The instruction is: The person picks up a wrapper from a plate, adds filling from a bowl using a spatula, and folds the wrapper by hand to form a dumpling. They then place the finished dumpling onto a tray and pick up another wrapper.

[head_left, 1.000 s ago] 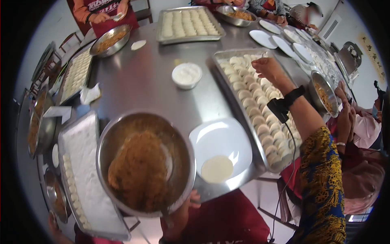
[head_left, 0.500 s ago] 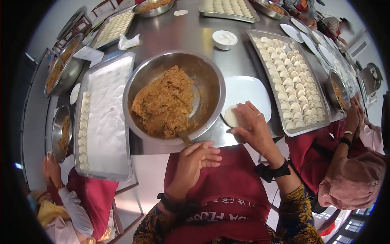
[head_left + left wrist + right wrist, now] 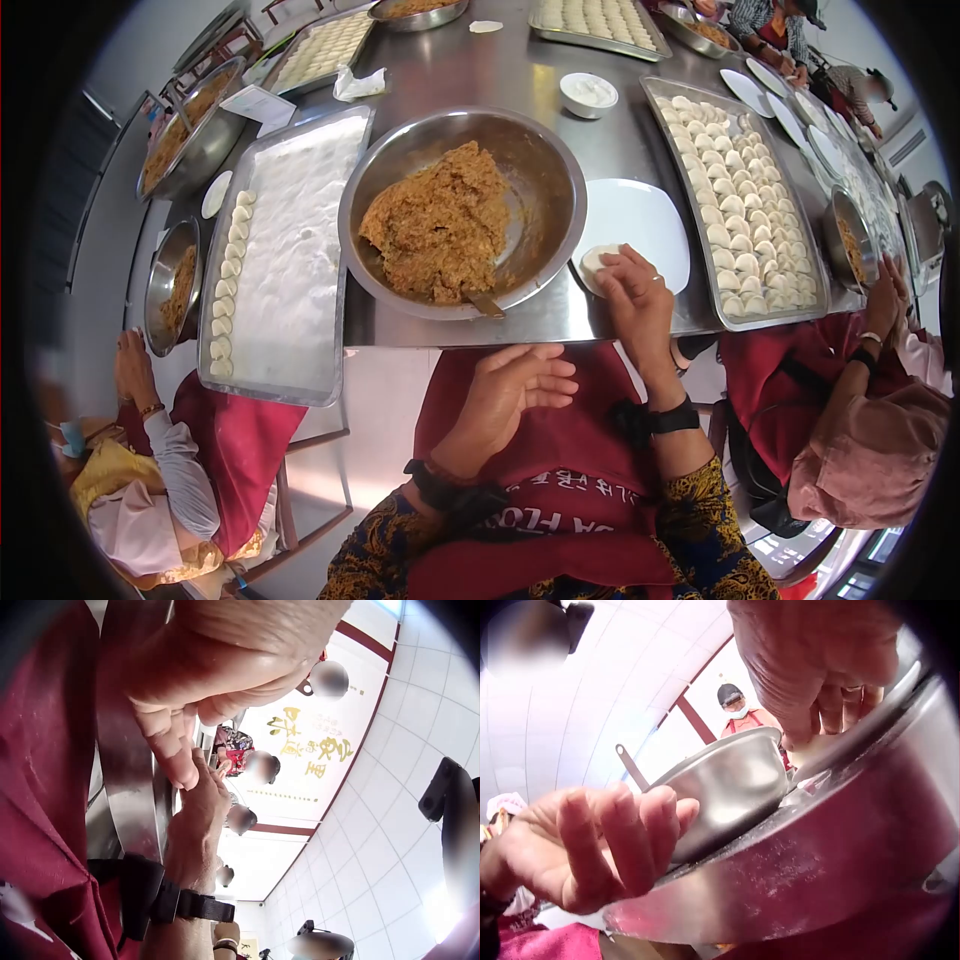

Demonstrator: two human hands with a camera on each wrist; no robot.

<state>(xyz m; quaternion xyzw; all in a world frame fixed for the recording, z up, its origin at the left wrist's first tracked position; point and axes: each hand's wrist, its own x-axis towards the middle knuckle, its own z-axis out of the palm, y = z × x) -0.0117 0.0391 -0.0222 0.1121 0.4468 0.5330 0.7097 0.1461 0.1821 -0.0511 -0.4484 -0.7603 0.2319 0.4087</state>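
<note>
Wrapper at plate's left edge, just beside bowl | ahead-left of right hand; round, no long axis | right hand nearer, pinching its right rim | left hand empty, loosely curled, short of surface

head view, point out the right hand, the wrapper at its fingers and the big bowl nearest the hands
right hand (image 3: 640,303): head view, back of the hand
wrapper (image 3: 593,263): head view, uncovered part left of the fingers
bowl (image 3: 549,190): head view, bare inner wall, right side
</note>
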